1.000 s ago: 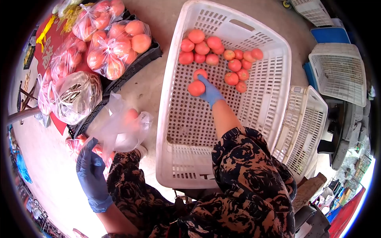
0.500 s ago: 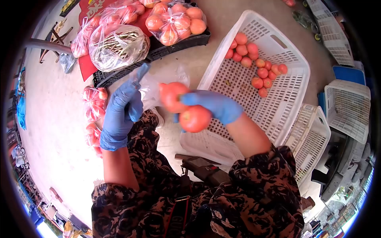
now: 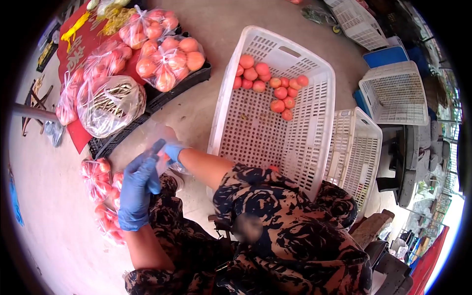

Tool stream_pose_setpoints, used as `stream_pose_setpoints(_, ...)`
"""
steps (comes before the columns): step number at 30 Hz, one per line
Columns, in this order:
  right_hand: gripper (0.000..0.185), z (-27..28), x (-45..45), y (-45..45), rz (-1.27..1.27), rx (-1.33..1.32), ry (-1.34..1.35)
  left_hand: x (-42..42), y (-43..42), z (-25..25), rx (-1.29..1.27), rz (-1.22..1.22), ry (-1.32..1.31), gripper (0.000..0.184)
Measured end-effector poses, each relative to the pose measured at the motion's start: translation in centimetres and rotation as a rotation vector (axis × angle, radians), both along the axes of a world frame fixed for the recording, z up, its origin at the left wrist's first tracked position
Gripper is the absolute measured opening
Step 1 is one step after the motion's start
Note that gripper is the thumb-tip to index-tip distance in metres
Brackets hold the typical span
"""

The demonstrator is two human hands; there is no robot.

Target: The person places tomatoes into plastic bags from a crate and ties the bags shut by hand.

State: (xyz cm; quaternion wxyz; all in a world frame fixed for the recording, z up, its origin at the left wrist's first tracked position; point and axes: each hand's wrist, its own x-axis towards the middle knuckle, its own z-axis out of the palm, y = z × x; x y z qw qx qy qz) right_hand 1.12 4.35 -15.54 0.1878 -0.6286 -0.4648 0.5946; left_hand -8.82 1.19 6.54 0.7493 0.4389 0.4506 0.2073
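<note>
My left hand [image 3: 137, 189], in a blue glove, has its thumb and fingers pinched together at the edge of a clear plastic bag [image 3: 156, 132]. Beside it my gloved right hand [image 3: 173, 151] reaches into the bag, its fingers mostly hidden; reddish tomato shows around them through the plastic. Right of both hands a large white crate [image 3: 223, 115] holds several tomatoes [image 3: 250, 73] grouped at its far end. A bit of red shows at the crate's near side, above my sleeve.
Bagged tomatoes [image 3: 169, 61] and a bag of long pale pods [image 3: 110, 105] lie on black crates at the left. More bagged tomatoes [image 3: 96, 179] sit on the floor. White crates [image 3: 393, 93] and a blue one [image 3: 386, 58] stand at the right.
My right hand has carried two tomatoes from the white crate leftward to the plastic bag beside my left hand. The view has shifted and turned between frames.
</note>
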Motion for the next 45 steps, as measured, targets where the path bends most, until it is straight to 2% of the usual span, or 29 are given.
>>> stream_pose_setpoints(1, 0.032, -1.9, -1.0, -2.4, -0.444, -0.225, 0.518, -0.1, 0.2, -0.3, 0.020, 0.074, -0.010, 0.041)
stream_pose_setpoints(3, 0.031, 4.6, 1.6, -3.8, -0.016, -0.022, 0.413, -0.3, 0.7, -0.5, 0.055, 0.103, 0.002, 0.041)
stream_pose_setpoints(5, 0.029, 7.2, 5.5, -4.2, 0.483, 0.389, 0.245, -0.3, 0.7, -0.8, 0.083, 0.098, 0.063, 0.041)
stream_pose_setpoints(7, 0.025, 12.2, 12.0, -6.1, 0.289, 0.468, 0.502, 0.1, 0.7, -0.5, 0.110, 0.042, 0.167, 0.043)
stream_pose_setpoints(8, 0.024, 12.2, 15.3, -6.3, 0.107, 0.374, 0.478, 0.2, 0.7, -0.9, 0.114, 0.039, 0.185, 0.043)
stream_pose_setpoints(9, 0.023, 11.8, 18.9, -5.9, -0.071, 0.278, 0.452, 0.4, 0.7, -1.4, 0.119, 0.037, 0.204, 0.042)
stream_pose_setpoints(10, 0.022, 10.0, 22.6, -5.3, -0.279, 0.299, 0.194, 0.7, 0.9, -1.8, 0.127, 0.034, 0.224, 0.042)
stream_pose_setpoints(11, 0.021, 6.5, 25.8, -4.2, -0.674, 0.418, 0.394, 1.2, 1.0, -2.0, 0.117, 0.052, 0.258, 0.041)
stream_pose_setpoints(12, 0.020, 5.6, 28.8, -3.6, -0.659, 0.555, -0.354, 1.5, 1.1, -2.3, 0.141, 0.083, 0.257, 0.041)
stream_pose_setpoints(14, 0.034, -1.1, 35.5, -1.7, -0.529, 0.429, -1.039, 2.2, 1.2, -3.0, 0.192, 0.141, 0.255, 0.040)
stream_pose_setpoints(15, 0.042, -1.7, 36.3, -1.1, -0.493, 0.322, -1.097, 2.6, 1.5, -2.8, 0.135, 0.199, 0.208, 0.036)
stream_pose_setpoints(17, 0.058, -3.1, 37.4, 0.1, -0.416, 0.107, -1.199, 2.9, 1.7, -3.4, 0.276, 0.178, 0.252, 0.036)
stream_pose_setpoints(20, 0.073, -5.1, 38.3, 1.7, -0.335, -0.097, -1.172, 3.5, 1.7, -3.9, 0.390, 0.175, 0.286, 0.035)
stream_pose_setpoints(23, 0.074, -7.4, 38.3, 2.6, -0.367, -0.103, -1.183, 4.0, 2.1, -3.6, 0.322, 0.154, 0.222, 0.036)
stream_pose_setpoints(26, 0.070, -7.9, 39.0, 2.7, -0.315, 0.044, -1.305, 4.7, 2.1, -4.0, 0.502, 0.142, 0.399, 0.023)
stream_pose_setpoints(27, 0.069, -8.1, 39.4, 2.2, -0.283, 0.109, -1.256, 4.4, 2.2, -4.0, 0.507, 0.092, 0.413, 0.025)
stream_pose_setpoints(28, 0.068, -7.8, 39.7, 1.5, -0.249, 0.176, -1.210, 4.1, 2.6, -4.8, 0.816, -0.052, 0.443, 0.030)
stream_pose_setpoints(30, 0.065, -6.6, 39.0, -0.7, -0.353, 0.299, -1.103, 4.1, 2.2, -4.0, 0.523, 0.080, 0.345, 0.031)
stream_pose_setpoints(31, 0.063, -6.6, 38.6, -1.9, -0.479, 0.308, -0.951, 4.7, 2.0, -3.1, 0.407, 0.119, 0.316, 0.032)
stream_pose_setpoints(33, 0.055, -4.7, 37.6, -5.0, -0.856, 0.296, -0.291, 5.4, 1.7, -2.1, 0.261, 0.175, 0.207, 0.032)
stream_pose_setpoints(34, 0.050, -2.8, 36.6, -6.7, -1.060, 0.262, 0.237, 5.5, 1.5, -1.6, 0.177, 0.181, 0.177, 0.033)
stream_pose_setpoints(36, 0.045, -1.4, 35.4, -9.9, -1.167, 0.331, 0.682, 5.5, 1.0, -1.0, 0.114, 0.185, 0.101, 0.037)
stream_pose_setpoints(38, 0.044, 3.1, 33.0, -13.1, -0.936, 0.332, 0.765, 4.9, 0.7, -1.7, 0.133, 0.164, 0.013, 0.040)
stream_pose_setpoints(39, 0.049, 12.0, 29.1, -14.0, -0.911, 0.307, 0.746, 4.5, 0.7, -1.9, 0.159, 0.120, -0.020, 0.041)
stream_pose_setpoints(41, 0.062, 16.5, 24.8, -13.6, -0.535, 0.330, 0.885, 4.8, 0.2, -1.1, 0.133, 0.129, -0.063, 0.042)
stream_pose_setpoints(42, 0.069, 13.7, 24.5, -12.8, -0.170, 0.365, 1.020, 4.8, 0.0, -0.6, 0.124, 0.135, -0.083, 0.042)
stream_pose_setpoints(43, 0.079, 15.6, 21.5, -11.8, -0.027, 0.381, 0.896, 4.5, -0.2, -0.3, 0.130, 0.113, -0.101, 0.042)
stream_pose_setpoints(44, 0.075, 15.8, 18.8, -10.7, 0.127, 0.332, 0.939, 4.3, -0.4, -0.1, 0.132, 0.099, -0.129, 0.042)
stream_pose_setpoints(45, 0.071, 14.4, 15.8, -9.7, 0.194, 0.349, 0.834, 4.1, -0.7, 0.1, 0.134, 0.088, -0.156, 0.041)
